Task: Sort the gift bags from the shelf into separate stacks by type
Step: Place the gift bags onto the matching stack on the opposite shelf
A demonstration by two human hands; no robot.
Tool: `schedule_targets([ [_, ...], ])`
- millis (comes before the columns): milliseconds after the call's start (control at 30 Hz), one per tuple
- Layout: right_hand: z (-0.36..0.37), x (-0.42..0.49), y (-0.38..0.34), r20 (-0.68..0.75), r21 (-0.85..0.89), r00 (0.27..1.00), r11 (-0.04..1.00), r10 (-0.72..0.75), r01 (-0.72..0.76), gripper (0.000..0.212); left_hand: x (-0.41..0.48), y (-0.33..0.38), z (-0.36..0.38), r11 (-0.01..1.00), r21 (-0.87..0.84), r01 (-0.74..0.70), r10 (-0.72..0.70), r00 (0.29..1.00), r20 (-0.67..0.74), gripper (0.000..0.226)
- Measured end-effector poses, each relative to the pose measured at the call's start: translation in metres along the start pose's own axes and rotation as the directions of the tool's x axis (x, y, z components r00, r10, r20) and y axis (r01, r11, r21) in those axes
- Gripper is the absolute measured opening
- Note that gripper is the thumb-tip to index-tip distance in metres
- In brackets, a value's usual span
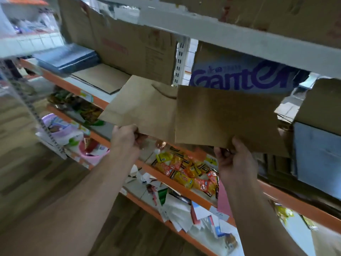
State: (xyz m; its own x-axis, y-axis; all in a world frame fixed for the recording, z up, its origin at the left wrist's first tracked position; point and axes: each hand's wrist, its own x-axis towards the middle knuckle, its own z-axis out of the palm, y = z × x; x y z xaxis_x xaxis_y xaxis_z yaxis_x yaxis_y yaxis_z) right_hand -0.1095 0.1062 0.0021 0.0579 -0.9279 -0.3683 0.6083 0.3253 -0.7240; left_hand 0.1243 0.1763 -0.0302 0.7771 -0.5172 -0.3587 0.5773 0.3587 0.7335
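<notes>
Holding two bags up in front of the shelf [73, 87], I read the scene from my left: a dark blue stack [68, 59] lies on the shelf, and just beside it to the right is a flat brown stack [100, 78] of what look like paper bags. Nearer me, my left hand [125, 135] pinches the near edge of the left brown bag [140, 109], fingers curled onto the paper. This bag's long axis runs away from me toward the shelf, with its twisted handle at the far end. The right brown bag [227, 117] overlaps its right edge in view; I cannot tell whether they touch. This one lies with its long side running left to right, and my right hand [236, 159] grips its near edge, thumb on top and fingers beneath. Both bags seem to be the same type, so I judge they belong on the brown stack. That stack lies ahead and to the left of both hands, nearer my left.
</notes>
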Motion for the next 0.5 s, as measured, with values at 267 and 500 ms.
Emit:
schedule_targets([
  [267,0.116,-0.053,0.126,0.118,-0.060,0.990,0.995,0.082,-0.075,0.023,0.074,0.106,-0.105,0.999,-0.030,0.022,-0.023,0.999,-0.029,0.039],
  [500,0.210,-0.079,0.211,0.215,-0.112,0.972,0.991,0.098,-0.076,0.021,0.132,0.189,-0.167,0.998,-0.054,0.026,-0.028,0.998,-0.051,0.033],
])
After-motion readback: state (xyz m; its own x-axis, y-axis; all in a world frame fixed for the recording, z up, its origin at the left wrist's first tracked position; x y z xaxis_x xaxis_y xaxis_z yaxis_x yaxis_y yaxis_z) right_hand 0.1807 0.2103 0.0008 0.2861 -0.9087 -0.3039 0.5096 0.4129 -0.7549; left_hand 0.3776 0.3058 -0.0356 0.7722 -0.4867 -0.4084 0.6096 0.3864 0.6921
